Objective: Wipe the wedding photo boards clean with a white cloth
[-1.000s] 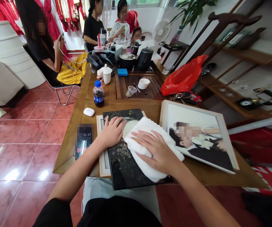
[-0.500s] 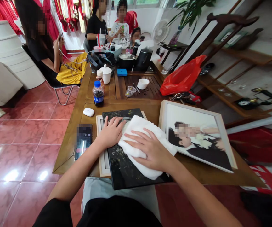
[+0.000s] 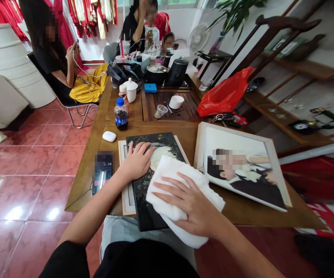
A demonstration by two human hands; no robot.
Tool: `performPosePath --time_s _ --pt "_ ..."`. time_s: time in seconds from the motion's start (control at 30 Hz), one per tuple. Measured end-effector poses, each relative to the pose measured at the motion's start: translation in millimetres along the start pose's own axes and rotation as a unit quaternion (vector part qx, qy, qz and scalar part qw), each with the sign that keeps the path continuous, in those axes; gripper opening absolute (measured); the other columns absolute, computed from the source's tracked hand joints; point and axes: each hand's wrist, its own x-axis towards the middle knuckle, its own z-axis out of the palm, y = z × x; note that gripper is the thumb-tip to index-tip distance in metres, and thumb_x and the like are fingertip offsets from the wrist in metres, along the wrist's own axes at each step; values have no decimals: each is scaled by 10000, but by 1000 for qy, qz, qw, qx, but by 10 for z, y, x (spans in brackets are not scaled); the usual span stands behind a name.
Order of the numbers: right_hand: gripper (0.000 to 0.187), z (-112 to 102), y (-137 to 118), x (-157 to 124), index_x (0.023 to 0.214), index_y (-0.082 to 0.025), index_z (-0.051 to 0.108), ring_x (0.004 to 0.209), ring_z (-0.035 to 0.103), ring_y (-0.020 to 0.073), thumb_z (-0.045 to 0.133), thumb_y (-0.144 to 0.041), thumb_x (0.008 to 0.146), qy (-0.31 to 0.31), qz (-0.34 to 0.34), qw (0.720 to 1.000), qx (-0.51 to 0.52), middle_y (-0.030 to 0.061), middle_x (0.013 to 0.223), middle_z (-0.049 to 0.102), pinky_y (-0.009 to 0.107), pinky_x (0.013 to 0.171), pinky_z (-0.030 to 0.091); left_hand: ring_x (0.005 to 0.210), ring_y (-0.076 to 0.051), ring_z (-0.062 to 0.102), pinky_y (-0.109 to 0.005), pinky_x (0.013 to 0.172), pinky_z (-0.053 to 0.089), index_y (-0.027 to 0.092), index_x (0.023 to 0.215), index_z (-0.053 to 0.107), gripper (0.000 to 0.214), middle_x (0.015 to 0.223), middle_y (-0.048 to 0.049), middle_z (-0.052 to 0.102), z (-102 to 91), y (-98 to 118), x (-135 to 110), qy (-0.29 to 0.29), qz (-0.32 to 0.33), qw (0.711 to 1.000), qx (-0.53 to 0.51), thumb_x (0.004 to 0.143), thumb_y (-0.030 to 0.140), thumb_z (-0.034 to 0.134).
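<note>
A dark glossy picture panel [image 3: 152, 181] lies on a light frame [image 3: 125, 193] at the near edge of the wooden table [image 3: 242, 212]. My left hand [image 3: 136, 162] lies flat on the panel's upper left part, fingers spread. My right hand [image 3: 190, 204] presses a folded white cloth [image 3: 172, 181] onto the panel's lower right part, fingers stretched out over the cloth. The cloth hangs a little over the near edge.
A framed photo [image 3: 242, 170] leans to the right. A phone [image 3: 102, 170], a white earbud case [image 3: 109, 136] and a cola bottle [image 3: 121, 114] sit to the left. Farther off are a tea tray [image 3: 181, 108], kettles, a red bag [image 3: 225, 96] and seated people.
My right hand has slid the white cloth down the panel toward me, uncovering the pale picture area at its top. My left hand has stayed in place.
</note>
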Motion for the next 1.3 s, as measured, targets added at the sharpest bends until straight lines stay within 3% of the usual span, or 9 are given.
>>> performPosePath --time_s 0.13,0.27,0.6,0.83,1.1,1.3 --pt "555 57 -51 133 1489 -299 503 1405 449 351 509 -395 943 35 82 996 -14 72 1535 526 626 1150 220 1461 -313 366 -638 1233 186 158 1477 449 490 1534 -154 469 7 6 7 -1 -5 1000 0 997 188 358" --pt "552 73 -97 273 1478 -270 517 1410 430 365 507 -374 937 33 95 995 -7 84 1530 529 651 1143 205 1461 -315 366 -643 1230 186 161 1473 452 480 1529 -153 475 10 1 10 -4 -6 1000 -2 1002 197 368" --pt "628 1 -211 334 1475 -336 503 1468 361 349 591 -368 854 -63 -1 997 48 47 1551 510 667 1189 107 1464 -333 360 -656 1229 170 174 1481 437 468 1534 -165 462 6 -17 7 -15 -1 1000 -2 1026 284 430" --pt "790 -7 -273 298 1463 -299 503 1479 336 369 680 -414 701 -155 -98 977 109 59 1561 495 688 1199 15 1459 -306 377 -639 1234 182 175 1467 454 451 1518 -145 483 39 -14 33 -5 -11 1000 3 1024 196 375" --pt "741 28 -262 391 1521 -303 449 1483 329 364 616 -341 801 -94 6 993 75 85 1605 427 709 1181 52 1469 -336 354 -653 1230 176 163 1492 428 494 1540 -169 461 5 -20 15 -23 -2 1000 11 1023 311 469" --pt "743 -13 -291 331 1469 -317 505 1465 358 371 657 -370 744 -120 -54 987 92 64 1583 464 703 1185 55 1460 -305 374 -638 1237 175 171 1481 448 465 1535 -146 473 27 -19 22 -9 -12 1000 6 1021 212 394"
